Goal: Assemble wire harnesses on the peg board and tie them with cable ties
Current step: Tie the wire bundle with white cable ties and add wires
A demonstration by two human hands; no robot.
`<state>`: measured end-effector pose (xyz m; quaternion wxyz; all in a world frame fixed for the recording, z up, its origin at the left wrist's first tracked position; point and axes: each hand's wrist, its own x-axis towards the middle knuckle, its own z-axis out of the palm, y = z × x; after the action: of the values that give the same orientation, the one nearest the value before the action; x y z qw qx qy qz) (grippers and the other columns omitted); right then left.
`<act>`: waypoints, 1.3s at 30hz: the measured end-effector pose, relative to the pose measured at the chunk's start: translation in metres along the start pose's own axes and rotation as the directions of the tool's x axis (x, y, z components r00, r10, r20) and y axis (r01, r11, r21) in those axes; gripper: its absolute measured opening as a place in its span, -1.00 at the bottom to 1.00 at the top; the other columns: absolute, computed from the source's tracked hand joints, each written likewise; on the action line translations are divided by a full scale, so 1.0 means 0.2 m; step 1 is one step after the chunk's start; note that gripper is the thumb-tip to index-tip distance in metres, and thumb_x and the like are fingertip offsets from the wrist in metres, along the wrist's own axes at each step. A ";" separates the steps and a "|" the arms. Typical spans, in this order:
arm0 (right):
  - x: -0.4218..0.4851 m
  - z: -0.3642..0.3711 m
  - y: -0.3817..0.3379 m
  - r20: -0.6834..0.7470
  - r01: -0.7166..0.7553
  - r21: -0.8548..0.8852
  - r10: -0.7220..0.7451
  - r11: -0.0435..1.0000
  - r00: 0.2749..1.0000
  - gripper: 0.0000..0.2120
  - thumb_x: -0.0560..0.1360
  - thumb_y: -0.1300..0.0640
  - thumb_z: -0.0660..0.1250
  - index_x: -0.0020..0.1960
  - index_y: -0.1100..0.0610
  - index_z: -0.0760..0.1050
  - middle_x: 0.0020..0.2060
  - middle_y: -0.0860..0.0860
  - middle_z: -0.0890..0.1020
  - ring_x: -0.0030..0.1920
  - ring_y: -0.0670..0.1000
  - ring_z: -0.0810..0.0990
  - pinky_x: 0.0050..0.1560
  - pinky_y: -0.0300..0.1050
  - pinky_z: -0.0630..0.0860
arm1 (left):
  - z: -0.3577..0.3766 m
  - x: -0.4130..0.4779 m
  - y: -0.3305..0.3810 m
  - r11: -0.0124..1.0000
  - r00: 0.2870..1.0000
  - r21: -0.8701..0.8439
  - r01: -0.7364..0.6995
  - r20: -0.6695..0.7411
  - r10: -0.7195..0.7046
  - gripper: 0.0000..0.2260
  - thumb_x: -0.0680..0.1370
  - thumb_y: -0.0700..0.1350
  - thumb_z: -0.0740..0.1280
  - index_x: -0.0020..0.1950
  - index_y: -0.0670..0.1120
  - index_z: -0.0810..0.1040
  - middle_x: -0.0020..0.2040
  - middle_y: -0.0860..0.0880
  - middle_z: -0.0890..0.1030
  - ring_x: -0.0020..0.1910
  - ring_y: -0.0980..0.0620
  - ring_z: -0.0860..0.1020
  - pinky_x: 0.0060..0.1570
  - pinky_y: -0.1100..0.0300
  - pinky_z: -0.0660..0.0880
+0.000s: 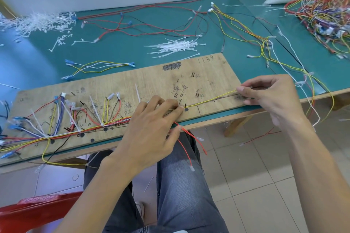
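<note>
A wooden peg board (151, 79) lies along the front of the green table. On its left half sits a multicoloured wire harness (62, 130), bound with white cable ties. A yellow wire and a dark wire (212, 100) run stretched to the right along the board's front edge. My left hand (157, 119) lies on the board's middle, fingers pressing these wires down near a peg, thumb at the board's edge over a red wire (187, 147) that hangs into my lap. My right hand (265, 92) pinches the wires' right ends at the board's right corner.
A loose pile of white cable ties (176, 47) lies behind the board. Cut tie scraps (37, 22) are heaped at the back left. Loose red, black and yellow wires cross the table, with a big tangle of wires (325, 13) at the far right. A red stool (37, 212) stands at my lower left.
</note>
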<state>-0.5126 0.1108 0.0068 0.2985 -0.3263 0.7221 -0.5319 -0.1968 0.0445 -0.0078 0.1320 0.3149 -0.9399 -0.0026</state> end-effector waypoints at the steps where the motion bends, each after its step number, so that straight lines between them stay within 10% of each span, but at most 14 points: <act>1: 0.00 -0.01 0.00 0.012 0.001 -0.007 -0.001 1.000 1.000 -0.90 0.38 0.25 0.65 -0.17 0.14 0.75 -0.26 0.12 0.75 -0.25 0.04 0.74 -0.29 -0.20 0.68 | 0.00 0.00 0.00 1.000 1.000 -0.003 0.001 0.000 -0.001 -0.60 0.60 0.12 0.28 0.38 0.00 0.57 0.32 0.12 0.52 0.22 -0.06 0.46 0.08 -0.01 0.42; 12: 0.02 -0.03 0.03 -0.027 0.043 -0.275 -0.052 0.961 0.998 -0.93 0.53 0.19 0.54 -0.07 0.03 0.76 -0.17 0.01 0.77 -0.41 0.00 0.67 -0.24 -0.05 0.68 | 0.02 0.00 -0.01 1.000 1.000 -0.019 0.008 -0.009 -0.008 -0.60 0.60 0.15 0.28 0.38 0.04 0.56 0.32 0.15 0.50 0.22 -0.04 0.45 0.09 0.00 0.41; 16: 0.01 -0.02 0.03 -0.031 0.120 -0.407 -0.146 0.906 0.989 -0.81 0.53 0.24 0.54 -0.09 -0.07 0.74 -0.17 -0.04 0.73 -0.49 -0.07 0.65 -0.40 -0.34 0.53 | 0.02 0.00 -0.02 1.000 1.000 -0.023 0.016 0.000 -0.016 -0.59 0.60 0.15 0.27 0.40 0.05 0.56 0.33 0.16 0.50 0.24 -0.03 0.44 0.11 0.02 0.41; 22: -0.02 0.00 0.02 0.025 0.226 -0.532 -0.252 0.816 0.967 -0.76 0.49 0.26 0.52 -0.05 -0.09 0.71 -0.24 -0.29 0.67 -0.10 -0.19 0.59 -0.11 -0.51 0.41 | -0.01 0.00 -0.03 0.999 0.999 -0.036 0.010 0.039 -0.009 -0.57 0.63 0.17 0.20 0.44 0.07 0.55 0.34 0.17 0.52 0.29 0.01 0.46 0.11 0.04 0.46; 29: -0.08 0.00 0.03 -0.007 0.219 -0.520 -0.261 0.826 0.965 -0.78 0.56 0.14 0.48 0.09 -0.17 0.68 -0.13 -0.24 0.65 -0.03 -0.07 0.58 0.01 -0.09 0.53 | -0.02 0.00 -0.01 0.999 0.997 -0.038 0.033 0.065 -0.030 -0.59 0.67 0.12 0.17 0.47 0.06 0.51 0.38 0.16 0.48 0.31 -0.02 0.44 0.13 0.01 0.42; 33: -0.27 0.11 -0.02 -0.026 0.445 -0.512 -0.531 0.734 0.847 -0.83 0.55 0.16 0.47 0.09 -0.05 0.63 -0.07 -0.19 0.60 -0.08 -0.07 0.56 -0.01 -0.11 0.52 | -0.03 -0.01 -0.01 0.999 0.993 -0.031 0.031 0.111 -0.028 -0.58 0.70 0.10 0.09 0.52 0.06 0.45 0.42 0.15 0.43 0.35 -0.02 0.40 0.19 0.01 0.40; 39: -0.62 0.39 0.07 0.252 0.373 -0.720 -0.280 0.585 0.926 -0.54 0.50 -0.47 0.27 -0.02 -0.09 0.60 -0.22 -0.22 0.70 -0.16 -0.10 0.71 -0.10 0.00 0.63 | -0.07 -0.01 -0.03 0.980 0.997 -0.192 0.061 0.062 -0.049 -0.64 0.70 -0.06 0.22 0.50 -0.02 0.48 0.34 0.08 0.57 0.31 -0.01 0.48 0.18 -0.01 0.50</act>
<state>-0.3797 0.1671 -0.0161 0.0716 -0.5767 0.7867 -0.2081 -0.1886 0.0421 0.0048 0.1350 0.3262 -0.9295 -0.1068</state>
